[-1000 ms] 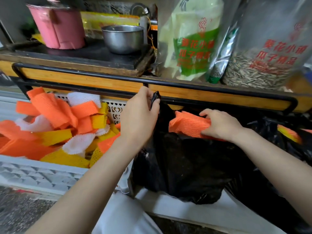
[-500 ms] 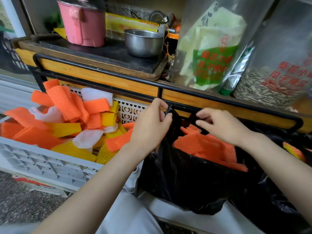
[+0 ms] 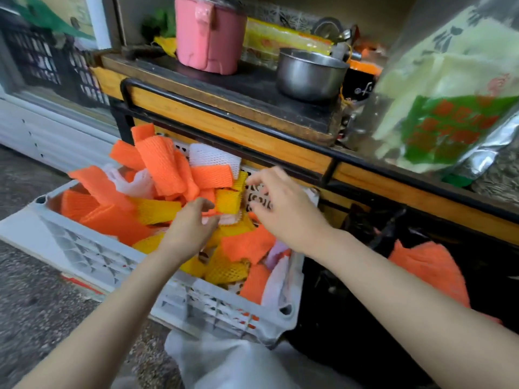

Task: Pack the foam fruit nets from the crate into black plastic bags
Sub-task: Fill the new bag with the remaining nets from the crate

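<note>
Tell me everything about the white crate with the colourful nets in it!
The crate is white plastic with lattice walls. It sits upright, low beside the wooden counter, a black bag at its right. Orange, yellow and white foam nets heap above its rim. The left hand and right hand reach over them.

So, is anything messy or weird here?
A bit messy: the foam nets lie in a jumbled heap in the white crate, some orange ones poking above its back rim. Nothing looks spilled or broken.
</note>
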Demonstrator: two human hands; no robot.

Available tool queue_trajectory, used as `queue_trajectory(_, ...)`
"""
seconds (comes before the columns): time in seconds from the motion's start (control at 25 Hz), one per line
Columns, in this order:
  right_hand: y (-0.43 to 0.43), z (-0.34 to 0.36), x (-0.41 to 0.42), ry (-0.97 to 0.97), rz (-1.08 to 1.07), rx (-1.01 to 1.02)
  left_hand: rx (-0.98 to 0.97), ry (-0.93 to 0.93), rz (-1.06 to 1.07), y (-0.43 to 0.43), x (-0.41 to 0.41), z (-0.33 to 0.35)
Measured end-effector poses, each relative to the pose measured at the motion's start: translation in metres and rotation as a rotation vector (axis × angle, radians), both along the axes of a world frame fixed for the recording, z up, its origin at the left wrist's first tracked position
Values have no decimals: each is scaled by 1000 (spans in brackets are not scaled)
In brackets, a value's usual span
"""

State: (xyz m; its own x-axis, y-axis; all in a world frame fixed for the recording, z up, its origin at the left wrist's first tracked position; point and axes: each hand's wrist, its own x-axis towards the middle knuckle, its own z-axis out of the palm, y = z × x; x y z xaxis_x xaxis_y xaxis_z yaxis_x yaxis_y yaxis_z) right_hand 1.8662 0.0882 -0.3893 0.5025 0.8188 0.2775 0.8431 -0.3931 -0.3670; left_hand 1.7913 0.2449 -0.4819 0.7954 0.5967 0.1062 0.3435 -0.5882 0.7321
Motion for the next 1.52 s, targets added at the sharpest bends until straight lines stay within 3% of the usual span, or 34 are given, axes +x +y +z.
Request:
queue_trajectory(0.2,45,-93,59,206,27,-424,55,263,-2,62,14,-42)
queue_trajectory(0.32,57,-129,76,244,-38,-650,41,488,-72,73,25,-52)
queue_trajectory(0.4,63,-144,78,256,-32,-757,31,541,-112,72,31,-55)
queue_trajectory(0.52,70,-159,78,184,17,-835,11,483,-89,69,36,-58)
queue_trajectory(0.8,62,-161,83,65,23,-825,-135,107,35,61,24,-36)
queue_trajectory(0.92,55,-155,84,126,13,-732,-118,-90,86,49,15,-25)
queue_trajectory(1.12,40,-120,71,251,-84,-201,-184,-330,235,35,-4,-20)
queue_trajectory(1.24,29,-96,49,289,-104,12,-195,-346,268,26,-12,-23)
queue_trajectory(1.4,26,-79,18,293,-114,161,-164,-317,128,10,-18,-22)
queue_trajectory(1.44,28,-79,10,301,-93,188,-206,-299,78,7,-18,-23)
queue_trajectory(1.52,33,-80,-6,354,-49,236,-516,-314,-42,3,-19,-22)
